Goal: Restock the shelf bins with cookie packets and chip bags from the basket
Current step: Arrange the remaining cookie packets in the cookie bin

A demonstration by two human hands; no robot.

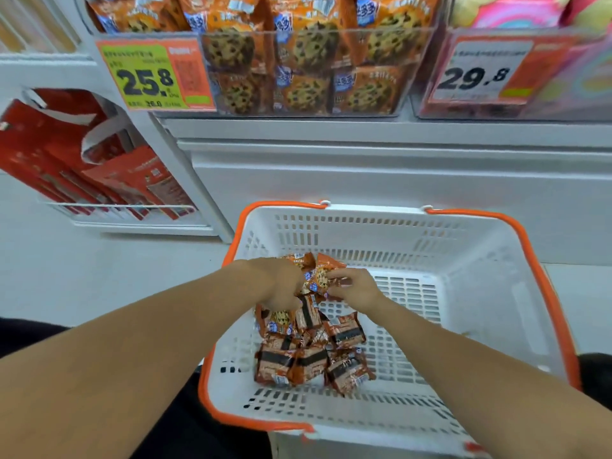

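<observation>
Orange cookie packets [311, 342] lie heaped under both my hands in the white basket [480, 293]. My left hand [281, 286] grips a bunch; my right hand [356, 288] pinches one packet [319, 276], I think. I should square the stack before lifting it to the clear cookie bin [308, 71] above my hands.

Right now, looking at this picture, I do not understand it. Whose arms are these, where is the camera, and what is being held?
There is no machine. A person wears one camera on the head, looking forward and down at their own arms. Both hands reach into a white basket with an orange rim. The left hand and right hand together hold a bunch of cookie packets. More packets lie on the basket floor. Above is a clear shelf bin of the same cookies.
</observation>
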